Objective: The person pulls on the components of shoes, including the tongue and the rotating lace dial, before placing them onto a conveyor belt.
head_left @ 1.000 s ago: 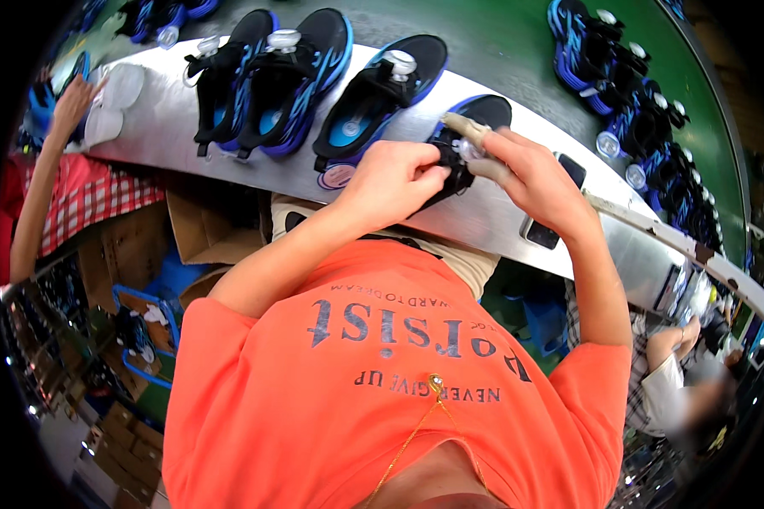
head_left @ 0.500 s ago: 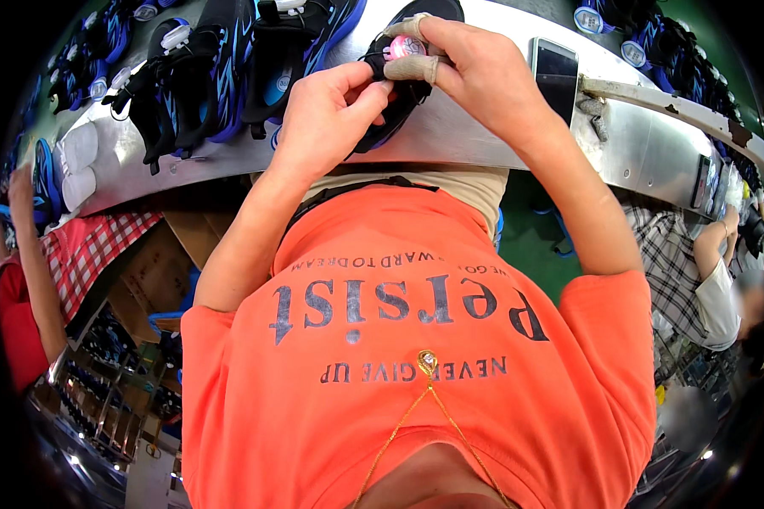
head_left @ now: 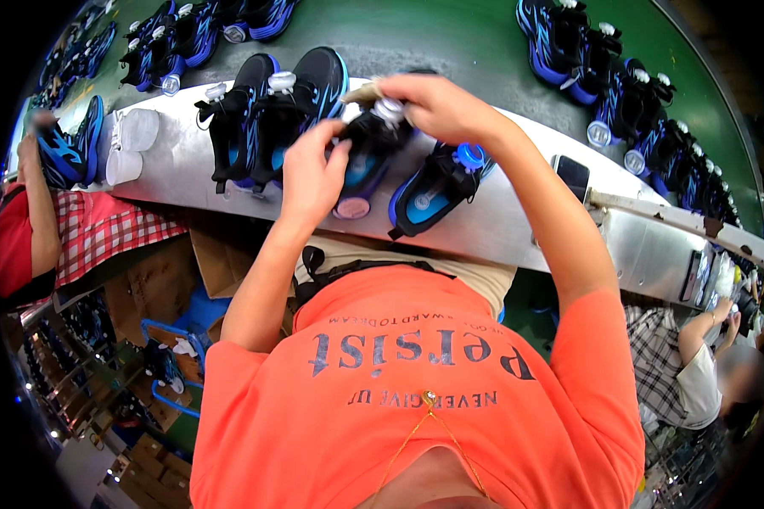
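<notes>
A dark sneaker (head_left: pixel 367 157) with a blue inside and a white round dial on its tongue is between my hands, blurred by motion. My right hand (head_left: pixel 441 106), with pale covers on its fingertips, grips it at the tongue, beside the dial. My left hand (head_left: pixel 316 174) has thumb and bent fingers at the sneaker's collar; their tips are smeared. A pinkish oval piece (head_left: pixel 352 208) shows at the heel. Just right lies a second black sneaker (head_left: pixel 433 199) with a blue dial. To the left stand two black-and-blue sneakers (head_left: pixel 301 114) with white dials.
White shoe-shaped pieces (head_left: pixel 126 144) lie left on the metal ledge (head_left: pixel 174 161). A phone (head_left: pixel 571 174) and a pale rail (head_left: pixel 679 222) are at right. Beyond, several sneakers stand on the green surface (head_left: pixel 450 38). Other people sit at both sides.
My view has shifted, showing more of the green surface. Both hands have left the sneaker with the pink dial and are at one with a white dial. A blue-dialled sneaker now shows to its right.
</notes>
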The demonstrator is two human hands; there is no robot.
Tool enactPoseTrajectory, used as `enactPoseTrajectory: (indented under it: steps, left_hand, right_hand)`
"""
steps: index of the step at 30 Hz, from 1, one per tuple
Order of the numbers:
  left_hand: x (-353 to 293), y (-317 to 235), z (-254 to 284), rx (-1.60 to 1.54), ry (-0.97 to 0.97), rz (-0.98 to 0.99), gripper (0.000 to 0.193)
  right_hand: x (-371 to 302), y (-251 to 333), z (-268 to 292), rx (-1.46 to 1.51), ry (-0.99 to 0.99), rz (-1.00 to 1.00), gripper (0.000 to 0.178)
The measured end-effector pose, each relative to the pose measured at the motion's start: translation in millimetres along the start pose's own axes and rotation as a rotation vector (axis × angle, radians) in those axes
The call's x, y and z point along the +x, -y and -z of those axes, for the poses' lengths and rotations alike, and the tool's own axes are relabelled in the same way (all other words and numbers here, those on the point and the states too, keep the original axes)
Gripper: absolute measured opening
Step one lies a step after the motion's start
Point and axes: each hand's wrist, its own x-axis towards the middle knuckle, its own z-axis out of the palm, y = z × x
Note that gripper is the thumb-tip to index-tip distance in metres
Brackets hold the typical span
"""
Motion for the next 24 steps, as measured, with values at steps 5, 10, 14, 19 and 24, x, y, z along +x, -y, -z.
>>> enactPoseTrajectory:
  steps: [5, 10, 14, 19, 24]
  left_hand:
    - [-14.3, -13.5, -7.3, -0.121, 0.066, 0.117, 0.016]
    - [-12.1, -15.7, -21.8, -0.095, -0.057, 0.036, 0.01]
    - [-10.9, -17.7, -25.5, -0.137, -0.101, 0.054, 0.01]
    - [-4.8, -13.0, -23.5, -0.299, -0.013, 0.324, 0.017]
    - [-26.1, -38.5, 1.5, -0.489, 0.239, 0.429, 0.025]
  right_hand:
    - [-37.7, 0.2, 0.6, 0.01, 0.073, 0.075, 0.058]
    - [-26.2, 7.2, 3.3, 0.097, 0.014, -0.119, 0.059]
    - [-29.5, 16.3, -2.9, 0.036, -0.04, -0.186, 0.057]
    - [-42.3, 33.5, -8.1, -0.434, 0.007, 0.017, 0.048]
    - [-52.7, 36.9, -15.6, -0.519, -0.114, -0.009, 0.043]
